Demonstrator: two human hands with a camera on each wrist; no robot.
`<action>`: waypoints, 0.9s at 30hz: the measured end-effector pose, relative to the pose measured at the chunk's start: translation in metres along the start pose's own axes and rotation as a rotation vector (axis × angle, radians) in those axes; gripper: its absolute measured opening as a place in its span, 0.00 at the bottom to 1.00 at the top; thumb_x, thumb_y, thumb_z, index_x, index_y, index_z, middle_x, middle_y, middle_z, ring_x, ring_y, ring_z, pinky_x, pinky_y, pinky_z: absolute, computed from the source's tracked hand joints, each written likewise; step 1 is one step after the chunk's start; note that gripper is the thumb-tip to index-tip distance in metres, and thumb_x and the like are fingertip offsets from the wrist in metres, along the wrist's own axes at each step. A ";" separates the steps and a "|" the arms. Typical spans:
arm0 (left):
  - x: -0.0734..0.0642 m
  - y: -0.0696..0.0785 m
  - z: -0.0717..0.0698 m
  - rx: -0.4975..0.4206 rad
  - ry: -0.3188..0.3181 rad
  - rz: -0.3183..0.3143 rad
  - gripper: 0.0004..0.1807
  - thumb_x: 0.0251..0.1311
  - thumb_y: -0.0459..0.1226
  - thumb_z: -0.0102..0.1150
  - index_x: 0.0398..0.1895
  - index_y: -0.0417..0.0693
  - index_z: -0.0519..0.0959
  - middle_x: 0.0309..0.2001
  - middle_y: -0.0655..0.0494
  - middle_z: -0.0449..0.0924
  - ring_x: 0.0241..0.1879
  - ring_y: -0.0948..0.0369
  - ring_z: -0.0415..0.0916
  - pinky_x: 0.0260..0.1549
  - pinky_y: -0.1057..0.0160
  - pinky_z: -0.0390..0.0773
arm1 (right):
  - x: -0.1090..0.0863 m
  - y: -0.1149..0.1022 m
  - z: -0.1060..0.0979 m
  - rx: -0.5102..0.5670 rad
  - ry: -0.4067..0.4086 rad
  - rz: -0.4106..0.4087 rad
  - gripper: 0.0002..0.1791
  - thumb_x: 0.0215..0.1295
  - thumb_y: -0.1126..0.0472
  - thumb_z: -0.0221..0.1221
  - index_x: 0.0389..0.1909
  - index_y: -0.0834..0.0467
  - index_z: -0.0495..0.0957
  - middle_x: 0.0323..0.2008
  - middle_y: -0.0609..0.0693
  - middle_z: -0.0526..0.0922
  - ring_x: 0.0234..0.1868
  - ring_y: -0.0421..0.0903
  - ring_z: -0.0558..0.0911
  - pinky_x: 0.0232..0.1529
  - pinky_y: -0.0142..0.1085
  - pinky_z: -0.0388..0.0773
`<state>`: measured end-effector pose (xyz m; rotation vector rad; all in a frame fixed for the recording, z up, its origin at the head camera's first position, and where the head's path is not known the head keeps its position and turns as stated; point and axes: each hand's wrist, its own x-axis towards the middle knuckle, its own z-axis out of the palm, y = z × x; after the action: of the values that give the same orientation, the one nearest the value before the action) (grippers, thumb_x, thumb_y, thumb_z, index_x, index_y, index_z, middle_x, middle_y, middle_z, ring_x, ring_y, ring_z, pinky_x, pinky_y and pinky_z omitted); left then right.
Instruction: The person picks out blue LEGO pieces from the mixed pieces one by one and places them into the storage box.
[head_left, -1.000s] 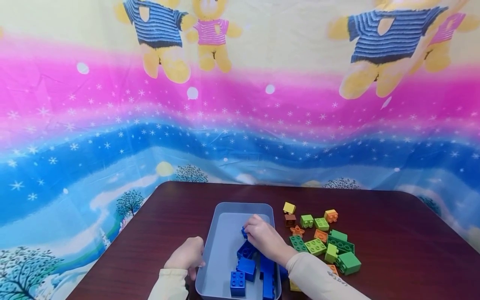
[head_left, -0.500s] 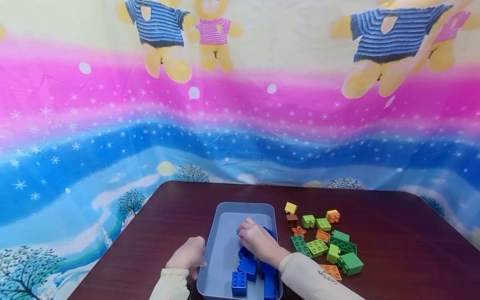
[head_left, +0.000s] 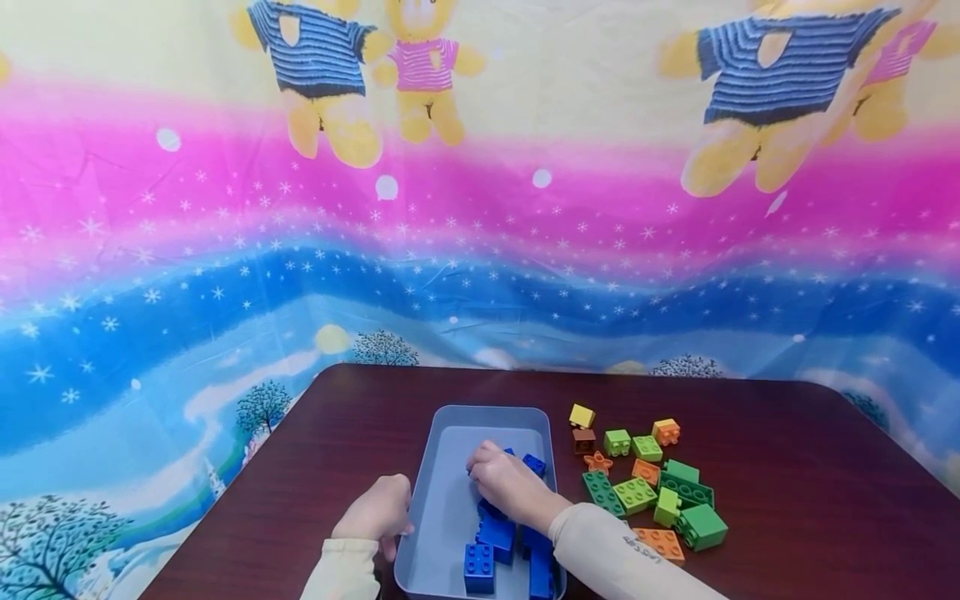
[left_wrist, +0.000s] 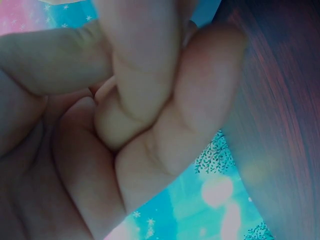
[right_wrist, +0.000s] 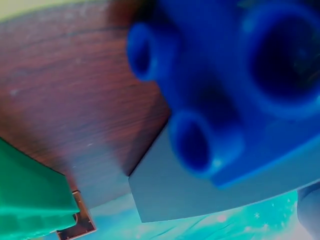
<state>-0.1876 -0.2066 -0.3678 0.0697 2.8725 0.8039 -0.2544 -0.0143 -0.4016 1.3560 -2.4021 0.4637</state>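
A grey plastic tray point(head_left: 433, 517) lies on the dark table with several blue building bricks point(head_left: 478, 568) in its right and near parts. My left hand point(head_left: 377, 508) holds the tray's left rim, its fingers curled in the left wrist view. Over the tray's middle, my right hand point(head_left: 513, 483) pinches a blue brick, mostly hidden behind its fingertips. Two blue pieces show behind this hand, one of them a small brick point(head_left: 534, 464). The right wrist view has a large blue studded brick point(right_wrist: 215, 90) up close; whether it is the held one, I cannot tell.
Right of the tray lie loose bricks: green ones point(head_left: 701, 527), lime ones point(head_left: 634, 495), orange ones point(head_left: 660, 544), a yellow one point(head_left: 581, 416) and a brown one point(head_left: 583, 442). An orange star-shaped piece point(head_left: 598, 462) is among them. A printed cloth point(head_left: 480, 208) hangs behind the table point(head_left: 795, 467).
My right hand has shifted left and slightly nearer inside the tray, uncovering blue pieces at the tray's right side. My left hand stays at the rim.
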 end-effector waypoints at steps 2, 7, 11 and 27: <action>0.000 0.000 0.000 0.002 0.001 0.003 0.11 0.42 0.21 0.62 0.21 0.34 0.68 0.18 0.45 0.70 0.05 0.57 0.71 0.15 0.64 0.75 | 0.001 -0.001 0.001 -0.012 -0.028 0.002 0.06 0.56 0.67 0.58 0.34 0.62 0.82 0.37 0.48 0.80 0.40 0.39 0.74 0.39 0.21 0.71; 0.000 0.000 0.000 0.000 0.001 0.006 0.11 0.41 0.21 0.61 0.20 0.34 0.68 0.16 0.45 0.69 0.05 0.57 0.71 0.14 0.64 0.74 | 0.003 -0.003 0.002 -0.054 -0.048 -0.008 0.06 0.55 0.67 0.59 0.33 0.62 0.82 0.36 0.47 0.81 0.38 0.38 0.74 0.38 0.20 0.71; -0.001 0.002 -0.001 0.005 -0.008 0.001 0.11 0.41 0.20 0.61 0.19 0.34 0.67 0.15 0.46 0.69 0.05 0.58 0.71 0.13 0.65 0.75 | 0.002 -0.003 0.002 -0.075 -0.054 -0.004 0.06 0.56 0.66 0.59 0.33 0.61 0.82 0.35 0.48 0.81 0.38 0.38 0.74 0.38 0.21 0.71; -0.002 0.002 -0.001 -0.004 -0.003 0.011 0.12 0.40 0.20 0.62 0.19 0.33 0.67 0.14 0.46 0.69 0.05 0.57 0.72 0.12 0.64 0.74 | -0.010 0.005 -0.011 -0.132 -0.047 0.047 0.04 0.55 0.63 0.60 0.23 0.57 0.81 0.27 0.45 0.77 0.31 0.39 0.72 0.34 0.26 0.74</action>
<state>-0.1855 -0.2053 -0.3654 0.0855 2.8699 0.8114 -0.2525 0.0002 -0.3964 1.2697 -2.4601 0.2827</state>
